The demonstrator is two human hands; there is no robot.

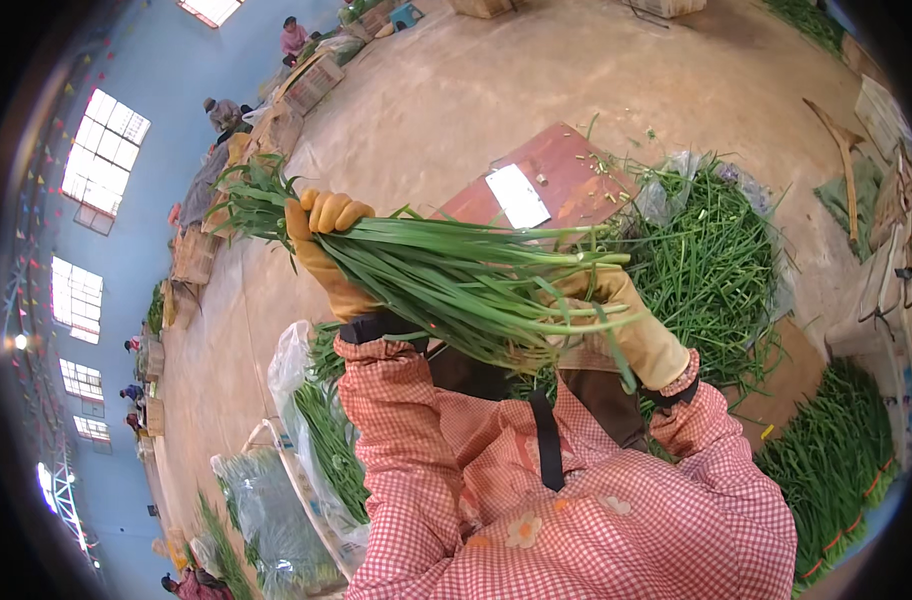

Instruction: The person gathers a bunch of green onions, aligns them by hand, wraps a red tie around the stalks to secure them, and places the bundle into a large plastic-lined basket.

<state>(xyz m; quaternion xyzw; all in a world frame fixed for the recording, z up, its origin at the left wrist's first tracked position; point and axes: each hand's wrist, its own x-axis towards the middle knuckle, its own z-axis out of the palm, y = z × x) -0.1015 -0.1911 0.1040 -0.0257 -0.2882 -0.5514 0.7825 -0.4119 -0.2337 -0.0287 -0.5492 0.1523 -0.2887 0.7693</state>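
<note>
A bundle of long green chives [446, 275] lies across both gloved hands, lifted above the reddish-brown table [556, 165]. The left hand [321, 250], in a tan glove, is closed around the bundle near its leafy tips. The right hand [626, 320] grips the opposite end. A loose heap of chives [716, 260] rests on plastic sheeting beside the table, and a white paper [517, 195] lies on the tabletop.
</note>
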